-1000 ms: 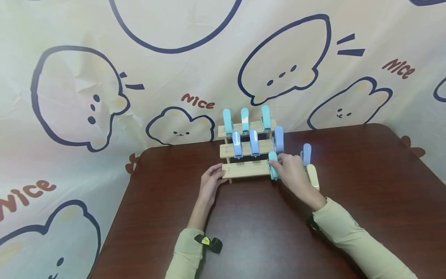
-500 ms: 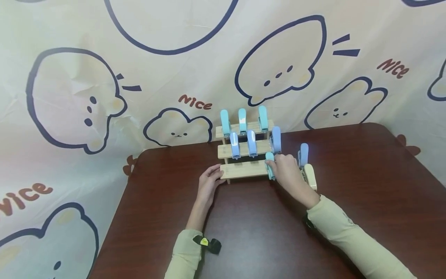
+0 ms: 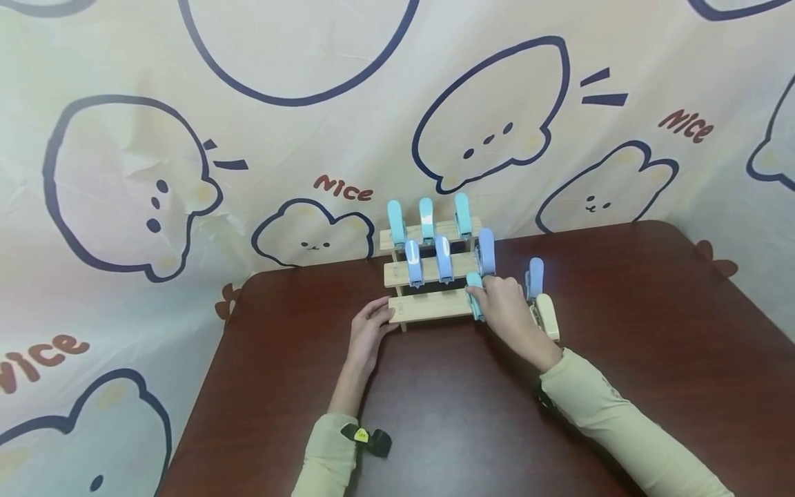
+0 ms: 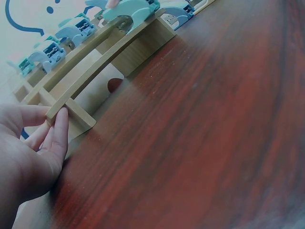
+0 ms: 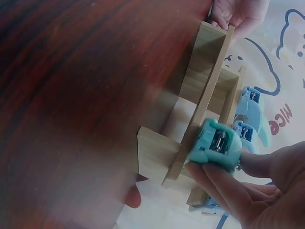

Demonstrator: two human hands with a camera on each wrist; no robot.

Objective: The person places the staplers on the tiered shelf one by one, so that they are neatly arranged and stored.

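A three-tier wooden rack stands on the table. My left hand pinches the left end of its lowest shelf, thumb and fingers on either side of the board in the left wrist view. At that shelf's right end, my right hand holds a turquoise stapler between thumb and fingers. In the right wrist view the stapler's metal end faces the camera, right at the board's edge. Periwinkle staplers stand along the middle shelf, turquoise ones along the top.
Right of the rack, beside my right wrist, a periwinkle stapler and a cream stapler lie on the dark brown table. A patterned cloth hangs behind the table's far edge.
The view has shifted slightly. My right hand has moved the turquoise stapler a little left against the lowest shelf's right end. My left hand keeps its hold on the shelf.
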